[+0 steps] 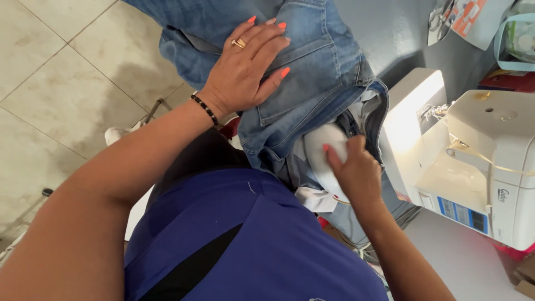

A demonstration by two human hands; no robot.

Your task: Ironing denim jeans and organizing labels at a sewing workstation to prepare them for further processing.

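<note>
Head view: a pair of blue jeans (312,72) is spread across the lap and the edge of the grey worktop (390,33), back pocket up. The left hand (245,67) is laid flat on the pocket, fingers spread and pressing the denim down; nothing is gripped. A ring and a dark bead bracelet (205,108) are worn on it. The right hand (356,173) is closed around a white rounded object (326,147), which is pushed into the opened waist of the jeans beside the white pocket lining (315,198); what the object is cannot be told. A white sewing machine (473,161) is seen just beside the right hand, with thread run along its top. Scissors (440,17) are hung on the wall, well apart. Tiled floor (61,83) is seen at left, with the blue top (262,245) below.

Risks, as judged: the denim could slide off the lap toward the floor if the left hand's pressure is eased, since much of the fabric hangs unsupported. The lining could be bunched or caught if the white object is pushed in further. The sewing machine thread could be snagged by the right wrist, given how near it is.
</note>
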